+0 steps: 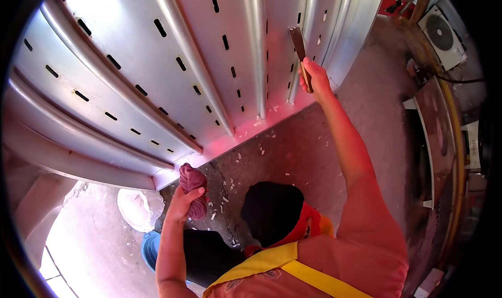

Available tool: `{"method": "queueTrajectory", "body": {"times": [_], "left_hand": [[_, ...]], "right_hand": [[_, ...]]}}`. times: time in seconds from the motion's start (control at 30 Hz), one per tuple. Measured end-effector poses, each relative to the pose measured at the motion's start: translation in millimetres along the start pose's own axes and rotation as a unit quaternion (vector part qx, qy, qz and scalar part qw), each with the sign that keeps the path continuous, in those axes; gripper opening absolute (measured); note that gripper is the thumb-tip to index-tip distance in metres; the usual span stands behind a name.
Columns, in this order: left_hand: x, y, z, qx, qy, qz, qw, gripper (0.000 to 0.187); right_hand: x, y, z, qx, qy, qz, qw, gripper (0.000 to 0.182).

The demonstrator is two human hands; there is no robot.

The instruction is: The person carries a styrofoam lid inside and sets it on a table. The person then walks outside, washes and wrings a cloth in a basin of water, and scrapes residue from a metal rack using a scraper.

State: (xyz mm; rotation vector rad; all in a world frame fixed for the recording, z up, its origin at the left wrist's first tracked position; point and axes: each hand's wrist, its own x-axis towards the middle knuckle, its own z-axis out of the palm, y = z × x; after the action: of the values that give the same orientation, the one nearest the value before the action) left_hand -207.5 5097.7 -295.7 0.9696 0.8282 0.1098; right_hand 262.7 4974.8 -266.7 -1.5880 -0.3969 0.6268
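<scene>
My right hand is closed on the handle of a scraper, whose flat blade points up against the slotted metal panel. The blade lies beside a raised tube on the panel's right part. My left hand, lower down near the panel's bottom edge, grips a bunched mauve cloth. Rows of dark slots and several rounded tubes run along the panel. Small white scraps are scattered on the floor below it.
A white bag or tub and a blue basin stand at the lower left. On the right are a fan unit, a long panel and a cable. A dark-capped head shows at the lower centre.
</scene>
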Motion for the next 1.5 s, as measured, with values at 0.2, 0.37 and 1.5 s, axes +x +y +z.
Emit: {"method": "queueTrajectory", "body": {"times": [0.2,0.37,1.5], "left_hand": [[-8,6,5,-0.008,0.011,0.009,1.0,0.043],[-10,7,6,0.0,0.002,0.028,1.0,0.045],[-16,10,11,0.025,0.0,0.035,0.999,0.044]], "right_hand": [[4,-8,2,0.023,-0.012,-0.021,0.999,0.047],[2,-10,3,0.032,-0.029,-0.017,0.999,0.048],[-16,-34,-11,0.488,-0.311,0.172,0.797,0.039]]}}
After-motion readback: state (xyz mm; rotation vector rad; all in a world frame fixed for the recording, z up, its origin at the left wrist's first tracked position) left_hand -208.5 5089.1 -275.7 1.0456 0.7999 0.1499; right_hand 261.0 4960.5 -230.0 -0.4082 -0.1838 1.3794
